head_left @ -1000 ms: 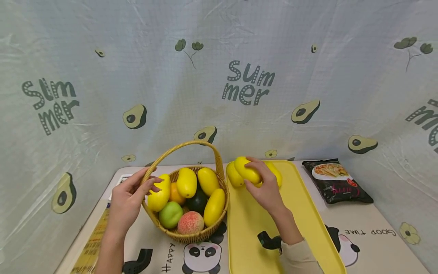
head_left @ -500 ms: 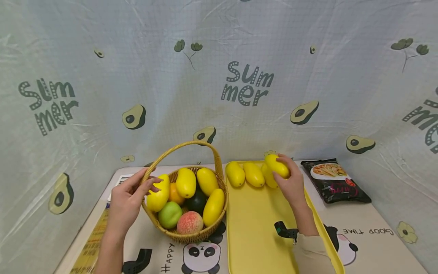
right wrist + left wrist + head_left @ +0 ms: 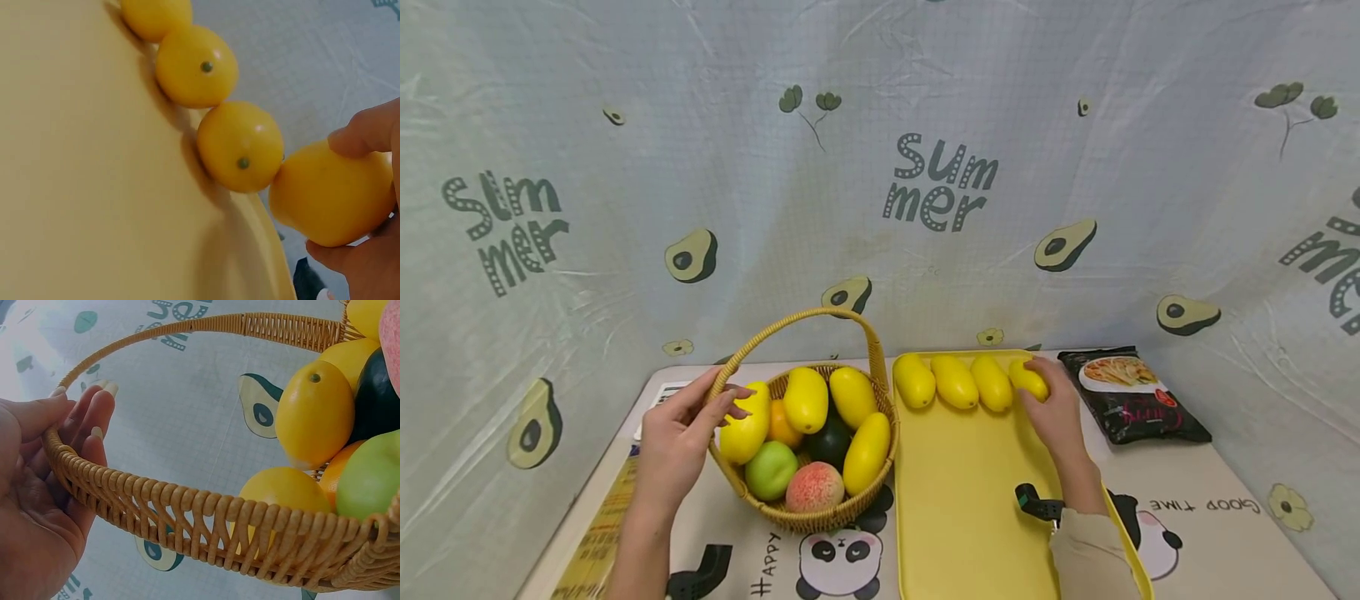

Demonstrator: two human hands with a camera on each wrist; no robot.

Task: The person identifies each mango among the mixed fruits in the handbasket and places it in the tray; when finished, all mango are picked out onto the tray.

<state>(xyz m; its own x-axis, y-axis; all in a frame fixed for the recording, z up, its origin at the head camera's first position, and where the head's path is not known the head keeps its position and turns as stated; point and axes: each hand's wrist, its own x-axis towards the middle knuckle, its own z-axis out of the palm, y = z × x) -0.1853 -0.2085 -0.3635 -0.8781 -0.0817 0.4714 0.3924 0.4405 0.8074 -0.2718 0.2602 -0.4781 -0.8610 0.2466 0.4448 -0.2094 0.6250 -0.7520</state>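
My left hand (image 3: pixel 673 437) holds the wicker basket's handle (image 3: pixel 134 336), thumb on one side and fingers on the other. In the basket (image 3: pixel 808 521) lie several yellow mangoes (image 3: pixel 867 454), a green apple (image 3: pixel 771 471), a peach (image 3: pixel 815 487), an orange (image 3: pixel 784 427) and a dark, partly hidden fruit (image 3: pixel 829 442). Over the far right corner of the yellow tray (image 3: pixel 962 508), my right hand (image 3: pixel 1056 412) grips a mango (image 3: pixel 334 190) between thumb and fingers. Its near end touches or nearly touches the last of three mangoes (image 3: pixel 955 382) lined up along the tray's far edge.
A black food packet (image 3: pixel 1135 396) lies right of the tray. The basket stands close to the tray's left edge. Behind everything hangs a patterned plastic sheet (image 3: pixel 760 192). The tabletop (image 3: pixel 1210 533) carries printed pandas.
My right hand has carried the mango rightward past the other mangoes, then lowered it at the right end of their row. The left hand stays on the basket handle.
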